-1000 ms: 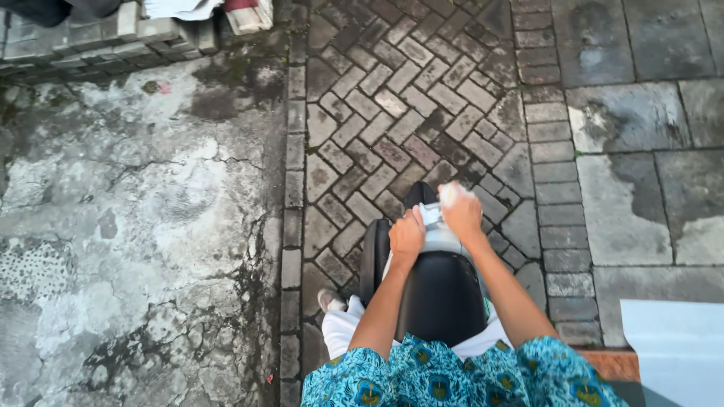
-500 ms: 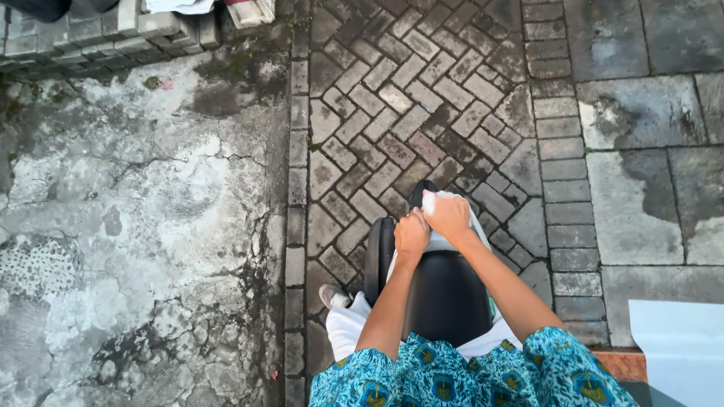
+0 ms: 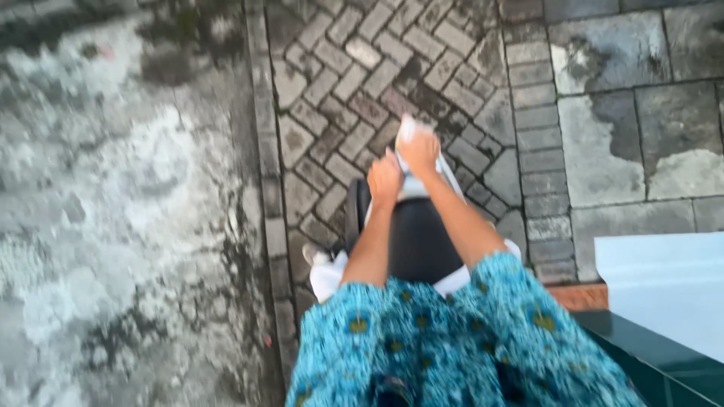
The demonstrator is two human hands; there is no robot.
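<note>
We are seeing a pale white cloth (image 3: 411, 132), blurred and crumpled, lying over the front of a black seat (image 3: 415, 241) just ahead of us; our right hand (image 3: 419, 148) is pressing down on it with fingers curled around it, while our left hand (image 3: 385, 178) is sitting clenched just beside it, though we cannot tell whether it is gripping the cloth. Below us, grey herringbone brick paving (image 3: 339, 83) is running between stained concrete (image 3: 113, 211) and large stone slabs (image 3: 626, 113), outdoors in daylight
</note>
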